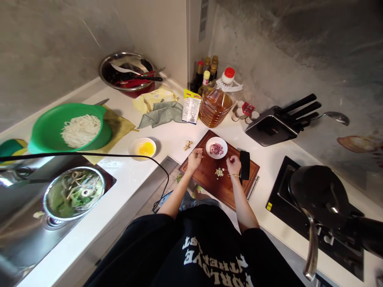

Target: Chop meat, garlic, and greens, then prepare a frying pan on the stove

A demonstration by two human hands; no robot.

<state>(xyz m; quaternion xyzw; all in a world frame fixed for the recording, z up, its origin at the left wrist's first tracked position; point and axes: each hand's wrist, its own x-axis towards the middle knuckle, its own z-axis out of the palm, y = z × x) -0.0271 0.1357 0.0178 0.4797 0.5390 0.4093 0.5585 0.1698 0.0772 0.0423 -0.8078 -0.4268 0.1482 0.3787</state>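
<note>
On a brown wooden cutting board (230, 194) stands a small white bowl of cut raw meat (216, 149). My left hand (195, 158) hovers over the board's left side, just left of the bowl, fingers loosely bent and apart, holding nothing visible. Right of the bowl, my right hand (233, 165) has its fingers curled in; whatever they might hold is too small to make out. Between the hands lies a little pile of garlic pieces (219, 172). Beside my right hand is a dark, broad-bladed knife (245, 164), partly hidden by the hand.
Ginger (188, 145) and a bowl of beaten egg (146, 149) are left of the board. Behind stand an oil jug (216, 104) and a knife block (271, 126). A lidded pan (318, 195) sits right; a green basin of noodles (44, 127) and sink (18, 223) are left.
</note>
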